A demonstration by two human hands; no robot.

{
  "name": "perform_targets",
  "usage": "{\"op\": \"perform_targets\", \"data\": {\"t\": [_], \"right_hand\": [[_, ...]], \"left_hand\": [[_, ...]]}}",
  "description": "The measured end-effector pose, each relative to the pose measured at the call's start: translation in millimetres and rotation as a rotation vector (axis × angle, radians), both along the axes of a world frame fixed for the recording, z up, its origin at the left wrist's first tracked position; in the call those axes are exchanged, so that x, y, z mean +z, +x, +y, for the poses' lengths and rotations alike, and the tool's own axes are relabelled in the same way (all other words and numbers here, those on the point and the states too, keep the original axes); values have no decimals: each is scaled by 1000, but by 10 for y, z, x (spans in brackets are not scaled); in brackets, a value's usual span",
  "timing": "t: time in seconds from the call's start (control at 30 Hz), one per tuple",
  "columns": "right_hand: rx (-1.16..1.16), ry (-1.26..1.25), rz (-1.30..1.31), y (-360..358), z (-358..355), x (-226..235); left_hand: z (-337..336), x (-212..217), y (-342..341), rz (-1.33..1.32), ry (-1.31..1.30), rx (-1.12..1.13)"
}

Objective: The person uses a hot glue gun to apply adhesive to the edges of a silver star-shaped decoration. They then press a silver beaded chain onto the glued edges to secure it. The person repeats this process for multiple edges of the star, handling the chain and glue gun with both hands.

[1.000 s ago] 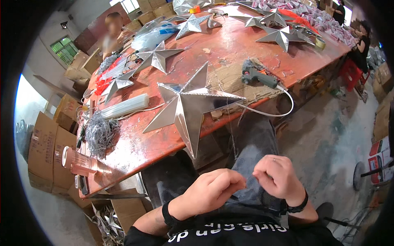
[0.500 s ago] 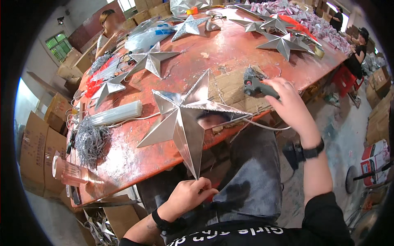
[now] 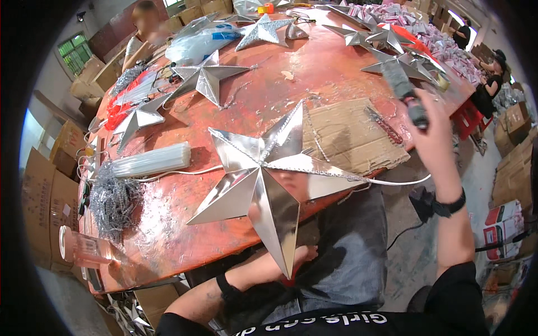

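A large shiny silver five-pointed star [image 3: 280, 173] rests over the near table edge, its lowest point overhanging toward my lap. Beaded silver trim runs along some of its ridges. Behind that lowest point, my left hand [image 3: 305, 256] is wrapped around it from below; most of its fingers are hidden by the metal. Raised at the right, my right hand [image 3: 432, 120] grips a dark grey hot glue gun [image 3: 399, 84], blurred by motion. A white cord [image 3: 400, 182] passes behind the star. Beneath the gun's side lies a flat piece of cardboard [image 3: 342, 131].
Clear glue sticks [image 3: 154, 159], grey tinsel [image 3: 112, 201] and a pinkish cup [image 3: 84, 246] stand at the left. More silver stars [image 3: 207, 81] lie farther back, with others [image 3: 392, 39] at the far right. A person [image 3: 147, 31] sits across the table; cardboard boxes [image 3: 42, 207] flank it.
My right hand has lifted the glue gun from the cardboard, up and to the right. The star has shifted nearer and rightward, and my left hand has gone from its tip to behind the point.
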State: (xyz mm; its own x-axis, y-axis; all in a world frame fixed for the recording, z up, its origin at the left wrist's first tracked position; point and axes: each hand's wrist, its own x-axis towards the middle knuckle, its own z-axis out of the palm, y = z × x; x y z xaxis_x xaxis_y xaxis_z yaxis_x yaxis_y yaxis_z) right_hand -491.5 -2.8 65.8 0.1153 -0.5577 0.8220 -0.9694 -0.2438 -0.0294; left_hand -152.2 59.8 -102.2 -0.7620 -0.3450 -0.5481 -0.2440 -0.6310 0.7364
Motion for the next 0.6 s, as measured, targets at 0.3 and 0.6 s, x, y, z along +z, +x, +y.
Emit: {"op": "perform_targets", "data": {"t": [0.3,0.6], "right_hand": [[357,451,-566,768,682,323],[808,551,-241,904,358,264]], "left_hand": [[-199,-243,-46,174,-979,-131],[-356,-204,-72,112,-993,-146]]}}
